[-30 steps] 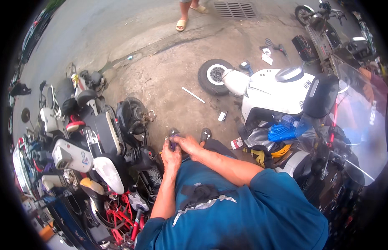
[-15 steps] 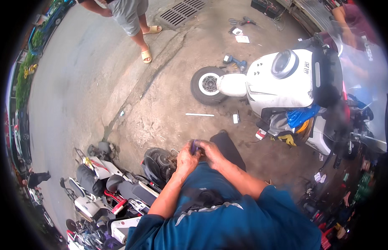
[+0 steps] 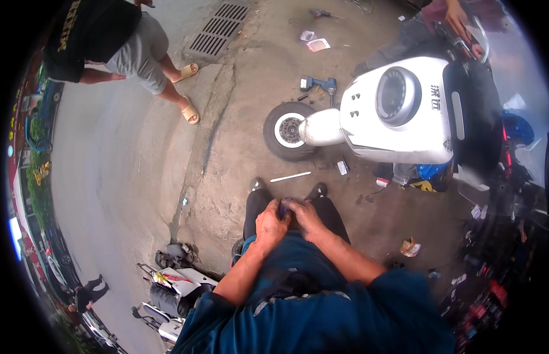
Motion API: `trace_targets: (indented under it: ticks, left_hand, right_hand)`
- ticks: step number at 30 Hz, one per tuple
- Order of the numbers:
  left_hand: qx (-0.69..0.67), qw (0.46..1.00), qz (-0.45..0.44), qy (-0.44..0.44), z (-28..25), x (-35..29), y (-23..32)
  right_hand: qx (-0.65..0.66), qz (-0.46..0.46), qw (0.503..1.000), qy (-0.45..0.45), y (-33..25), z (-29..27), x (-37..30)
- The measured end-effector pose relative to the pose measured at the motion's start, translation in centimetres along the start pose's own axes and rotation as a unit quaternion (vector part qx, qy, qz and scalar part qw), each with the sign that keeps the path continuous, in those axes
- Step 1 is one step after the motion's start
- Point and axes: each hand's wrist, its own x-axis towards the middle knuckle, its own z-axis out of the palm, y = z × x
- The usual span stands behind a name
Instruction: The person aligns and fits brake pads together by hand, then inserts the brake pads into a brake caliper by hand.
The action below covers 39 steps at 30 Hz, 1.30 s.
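Note:
My left hand [image 3: 271, 225] and my right hand [image 3: 304, 216] meet in front of my lap, fingers curled inward. Between them is a small purple object [image 3: 283, 209], mostly covered by the fingers, so its kind cannot be made out. Both hands appear closed on it. Beyond my feet lies a thin white strip [image 3: 290, 176] on the ground. A white scooter [image 3: 398, 112] stands ahead to the right, its wheel [image 3: 289, 131] turned toward the left.
A blue cordless power tool [image 3: 319, 84] lies beside the scooter wheel. Parked scooters [image 3: 183, 280] stand at the lower left. A person in grey shorts [image 3: 141, 56] stands near a floor grate [image 3: 219, 28]. Another person's hand [image 3: 457, 19] is by the scooter's handlebar. Crumpled paper [image 3: 410, 248] lies right.
My view has shifted, and both my feet now show. The person in shorts appears further into view. My hands stay together around the purple object. The other person's hand is now at the handlebar.

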Motion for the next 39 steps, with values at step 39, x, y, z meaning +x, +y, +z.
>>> trace_targets:
  ticks: [39]
  left_hand:
    - [-0.139,0.885,-0.068,-0.439,38.7,34.6,-27.3]
  right_hand:
    - [-0.134,-0.077,0.886,0.438,25.0,-34.9,39.6]
